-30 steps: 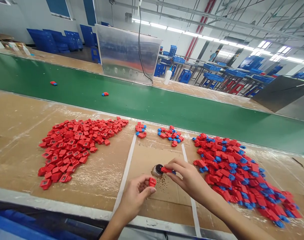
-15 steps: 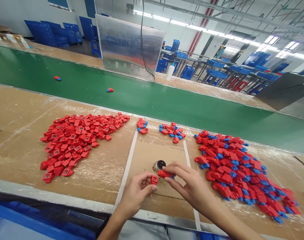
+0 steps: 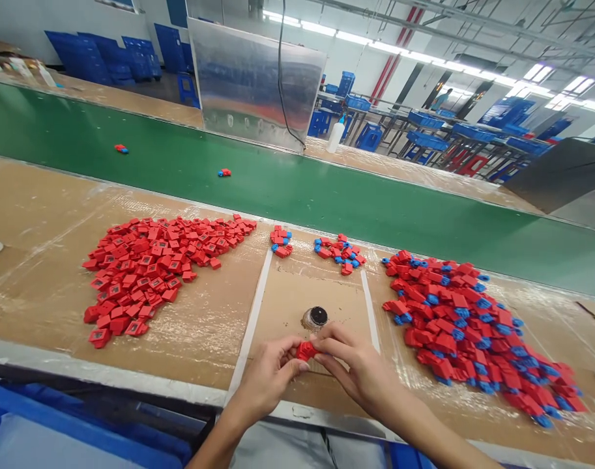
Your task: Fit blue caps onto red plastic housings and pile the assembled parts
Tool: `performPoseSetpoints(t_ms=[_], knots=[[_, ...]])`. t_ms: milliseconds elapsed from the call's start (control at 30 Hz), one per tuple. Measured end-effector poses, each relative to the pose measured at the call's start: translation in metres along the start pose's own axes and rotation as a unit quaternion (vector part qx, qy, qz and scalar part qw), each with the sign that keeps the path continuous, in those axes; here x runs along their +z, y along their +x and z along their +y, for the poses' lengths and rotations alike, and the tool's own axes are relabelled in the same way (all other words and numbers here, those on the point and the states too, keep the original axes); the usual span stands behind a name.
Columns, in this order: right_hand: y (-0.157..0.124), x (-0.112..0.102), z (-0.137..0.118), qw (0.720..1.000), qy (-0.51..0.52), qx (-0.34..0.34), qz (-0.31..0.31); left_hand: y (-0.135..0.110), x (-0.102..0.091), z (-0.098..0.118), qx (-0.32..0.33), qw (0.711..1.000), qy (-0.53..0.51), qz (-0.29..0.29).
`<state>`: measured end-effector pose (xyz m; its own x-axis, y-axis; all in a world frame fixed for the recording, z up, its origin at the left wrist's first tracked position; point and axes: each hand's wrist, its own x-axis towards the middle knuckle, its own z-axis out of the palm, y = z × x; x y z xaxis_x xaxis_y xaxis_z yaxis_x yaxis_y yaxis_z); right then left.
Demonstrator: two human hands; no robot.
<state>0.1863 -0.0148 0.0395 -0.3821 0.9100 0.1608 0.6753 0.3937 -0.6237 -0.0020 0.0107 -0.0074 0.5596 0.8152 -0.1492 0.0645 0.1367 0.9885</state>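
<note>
Red-only pile at left and red-and-blue pile at right are both large, with a small mixed cluster and a wider mixed cluster between them, at the top of the cardboard sheet. Left hand and right hand meet at lower centre, fingers of both closed on one red plastic part, just below a dark-topped round pot, not touching it. Blue piece not visible on the part; hands hide much of it.
</note>
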Motion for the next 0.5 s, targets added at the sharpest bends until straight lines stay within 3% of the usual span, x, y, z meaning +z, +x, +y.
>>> performPoseSetpoints(t_ms=[200, 333, 433, 500], knots=[[-0.008, 0.015, 0.002, 0.999, -0.023, -0.001, 0.029, -0.002, -0.004, 0.003, 0.031, 0.99, 0.139, 0.006], [-0.007, 0.021, -0.001, 0.998, -0.019, -0.002, 0.053, 0.001, -0.001, 0.003, 0.03, 0.988, 0.154, 0.002], [-0.004, 0.008, -0.001, 0.997, 0.016, 0.004, 0.072, 0.004, -0.007, 0.008, -0.012, 0.991, 0.126, -0.033], [-0.007, -0.018, 0.012, 0.993, 0.035, 0.031, 0.111, 0.009, -0.028, 0.015, -0.042, 0.99, 0.124, -0.05]])
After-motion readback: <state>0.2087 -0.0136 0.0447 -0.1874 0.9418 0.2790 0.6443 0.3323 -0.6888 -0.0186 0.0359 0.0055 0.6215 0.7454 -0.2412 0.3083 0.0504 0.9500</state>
